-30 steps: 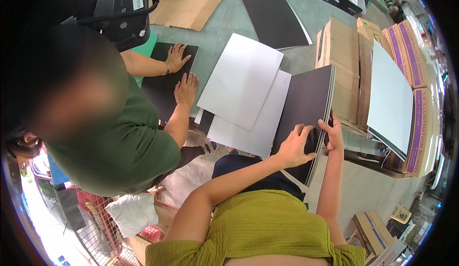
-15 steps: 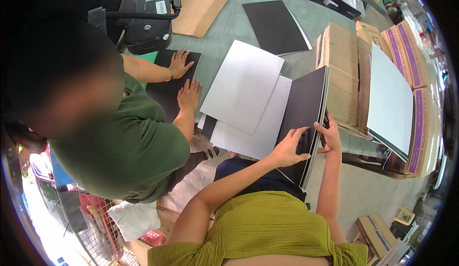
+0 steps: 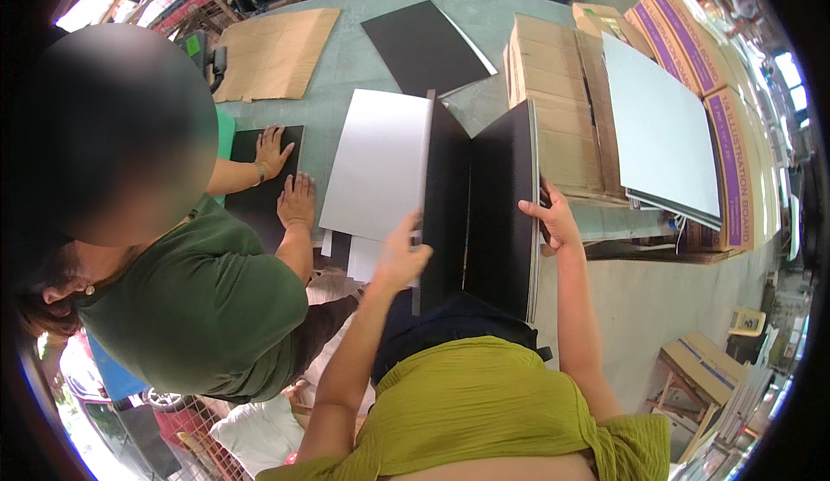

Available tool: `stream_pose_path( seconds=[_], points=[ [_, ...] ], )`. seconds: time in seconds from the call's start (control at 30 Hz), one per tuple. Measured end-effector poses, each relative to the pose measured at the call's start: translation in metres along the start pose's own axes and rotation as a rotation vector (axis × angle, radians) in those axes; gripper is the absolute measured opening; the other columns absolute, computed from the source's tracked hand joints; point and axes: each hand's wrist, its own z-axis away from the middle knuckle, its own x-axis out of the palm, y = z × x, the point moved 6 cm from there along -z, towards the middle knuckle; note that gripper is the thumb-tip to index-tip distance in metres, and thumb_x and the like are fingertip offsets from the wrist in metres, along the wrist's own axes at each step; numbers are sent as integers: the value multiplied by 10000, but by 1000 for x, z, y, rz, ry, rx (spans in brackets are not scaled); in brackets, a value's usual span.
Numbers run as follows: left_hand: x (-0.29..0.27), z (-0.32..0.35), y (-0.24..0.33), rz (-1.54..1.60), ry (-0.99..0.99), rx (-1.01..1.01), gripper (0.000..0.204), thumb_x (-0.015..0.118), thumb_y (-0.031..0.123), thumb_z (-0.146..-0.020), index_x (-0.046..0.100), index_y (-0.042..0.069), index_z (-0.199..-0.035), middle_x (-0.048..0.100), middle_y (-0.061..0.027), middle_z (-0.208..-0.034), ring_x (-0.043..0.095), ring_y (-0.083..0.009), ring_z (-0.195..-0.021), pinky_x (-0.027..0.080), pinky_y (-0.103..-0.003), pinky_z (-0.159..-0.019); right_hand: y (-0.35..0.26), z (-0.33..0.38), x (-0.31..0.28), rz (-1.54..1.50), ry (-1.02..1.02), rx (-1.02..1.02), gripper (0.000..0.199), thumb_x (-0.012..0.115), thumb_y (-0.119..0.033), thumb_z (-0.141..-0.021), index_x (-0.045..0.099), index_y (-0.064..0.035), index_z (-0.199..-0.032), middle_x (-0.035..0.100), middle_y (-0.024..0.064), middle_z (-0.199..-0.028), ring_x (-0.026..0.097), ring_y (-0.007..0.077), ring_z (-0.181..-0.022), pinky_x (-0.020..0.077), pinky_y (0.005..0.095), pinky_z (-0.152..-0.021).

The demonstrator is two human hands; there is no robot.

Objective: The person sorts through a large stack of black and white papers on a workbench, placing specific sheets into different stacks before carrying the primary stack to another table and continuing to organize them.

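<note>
In front of me two black board panels stand on edge in a V. My left hand [image 3: 402, 252], slightly blurred, is closed round the outer edge of the left black board [image 3: 445, 213]. On the other side, my right hand [image 3: 556, 217] grips the right black boards [image 3: 503, 213], thumb on the near face and fingers behind; several layered edges show there. White boards [image 3: 373, 165] lie on the table just left of the upright panels, partly hidden by them.
A co-worker at left presses both hands on a black board [image 3: 251, 148]. Farther back lie a brown cardboard sheet [image 3: 281, 53] and another black board [image 3: 424, 44] on the greenish table [image 3: 346, 27]. Cardboard boxes [image 3: 558, 109] and a leaning white board [image 3: 661, 122] stand at right.
My left hand has moved left, swinging a black board away from the stack so the two panels now stand apart. My right hand still holds the right side. The view has shifted.
</note>
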Motion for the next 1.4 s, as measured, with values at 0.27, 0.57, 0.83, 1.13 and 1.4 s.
stream_pose_path(
  seconds=[0.27, 0.57, 0.83, 1.13, 1.4],
  points=[
    [8, -6, 32, 470, -322, -268, 689, 654, 62, -850, 328, 94, -1456, 454, -175, -1361, 566, -225, -1096, 524, -345, -843, -4, 5, 3, 68, 22, 21, 864, 825, -97, -693, 368, 8, -1418, 502, 117, -1337, 479, 196, -1205, 361, 315, -1035],
    [73, -22, 53, 171, -264, -147, 1010, 844, 278, -688, 236, 117, -1480, 403, -217, -1396, 462, -348, -1227, 510, -463, -883, -11, 2, 36, 197, -70, -148, 993, 855, -106, -618, 321, 1, -1448, 445, 121, -1408, 405, 208, -1287, 299, 333, -1085],
    [15, -13, 20, 505, -337, -252, 813, 758, 193, -755, 345, 52, -1440, 471, -154, -1363, 514, -260, -1180, 456, -387, -955, -5, 9, 4, 17, -27, 13, 895, 697, 59, -657, 318, -38, -1462, 505, 86, -1304, 514, 187, -1122, 447, 311, -940],
    [-53, 1, -127, 946, -113, -427, 424, 479, 215, -976, 470, -40, -1315, 592, -100, -1233, 575, -202, -1107, 453, -344, -952, 10, 10, -34, -96, -41, 12, 864, 686, 70, -659, 345, -31, -1447, 531, 97, -1291, 525, 196, -1149, 409, 324, -1002],
    [-47, 0, -168, 1010, -112, -468, 453, 413, 282, -1001, 453, -40, -1318, 551, -134, -1300, 535, -236, -1192, 426, -373, -1009, 18, 7, -51, -143, -49, 26, 850, 670, 64, -674, 339, -38, -1450, 515, 111, -1324, 517, 216, -1183, 414, 340, -1013]
  ],
)
